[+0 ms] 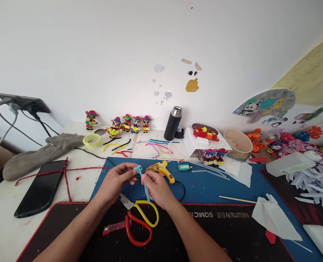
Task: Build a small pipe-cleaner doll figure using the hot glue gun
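Observation:
A light blue pipe cleaner (146,192) runs between my two hands above the blue mat. My left hand (122,177) pinches its upper end, where it bends into a small coil. Close beside it, my right hand (156,187) is closed on the straight length, whose tail hangs down below the fingers. Just behind the hands lies a yellow hot glue gun (161,169), its nozzle near my left fingertips. Under my wrists rest scissors (141,222) with one red and one yellow handle, next to a red utility knife (113,228).
Several pipe-cleaner figures (127,123) stand along the wall beside loose pipe cleaners (117,145). A black thermos (173,123) stands behind the mat. Left are a phone (41,193) and a driftwood piece (41,153). Right are a bowl (237,142), paper strips (311,182) and a tissue (276,218).

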{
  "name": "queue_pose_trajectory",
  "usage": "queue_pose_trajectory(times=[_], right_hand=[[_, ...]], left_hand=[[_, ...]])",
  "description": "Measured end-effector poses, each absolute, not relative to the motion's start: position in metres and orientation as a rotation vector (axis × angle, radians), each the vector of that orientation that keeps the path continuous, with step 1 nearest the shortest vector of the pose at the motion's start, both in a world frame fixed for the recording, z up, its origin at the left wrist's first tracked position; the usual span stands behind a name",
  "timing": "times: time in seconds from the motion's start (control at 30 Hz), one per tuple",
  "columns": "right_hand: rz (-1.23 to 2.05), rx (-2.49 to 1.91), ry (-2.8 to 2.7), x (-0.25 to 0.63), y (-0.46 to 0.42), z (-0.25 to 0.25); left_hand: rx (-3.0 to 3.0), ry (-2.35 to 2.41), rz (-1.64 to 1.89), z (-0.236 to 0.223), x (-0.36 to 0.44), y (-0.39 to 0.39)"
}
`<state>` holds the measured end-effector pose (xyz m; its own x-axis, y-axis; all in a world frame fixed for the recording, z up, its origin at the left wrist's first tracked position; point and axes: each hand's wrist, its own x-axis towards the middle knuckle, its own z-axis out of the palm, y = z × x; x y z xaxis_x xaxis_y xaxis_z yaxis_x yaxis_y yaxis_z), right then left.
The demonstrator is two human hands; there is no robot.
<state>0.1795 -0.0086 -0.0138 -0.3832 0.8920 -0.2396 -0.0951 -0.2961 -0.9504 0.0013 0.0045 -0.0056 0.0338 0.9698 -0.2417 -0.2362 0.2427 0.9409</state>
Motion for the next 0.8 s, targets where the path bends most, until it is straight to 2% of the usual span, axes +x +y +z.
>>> queue_pose_trajectory(times=[0.53, 0.8], right_hand=[[1.77, -1.128, -1.232, 0.1818, -0.007, -0.0153], [1.667, -1.167, -1.347, 0.1851, -0.006, -0.0181]], left_hand=[[0.622, 1.01, 1.059, -0.0021, 0.0027, 0.004], [0.588, 0.981, 1.011, -0.0028, 0.0019, 0.0041]])
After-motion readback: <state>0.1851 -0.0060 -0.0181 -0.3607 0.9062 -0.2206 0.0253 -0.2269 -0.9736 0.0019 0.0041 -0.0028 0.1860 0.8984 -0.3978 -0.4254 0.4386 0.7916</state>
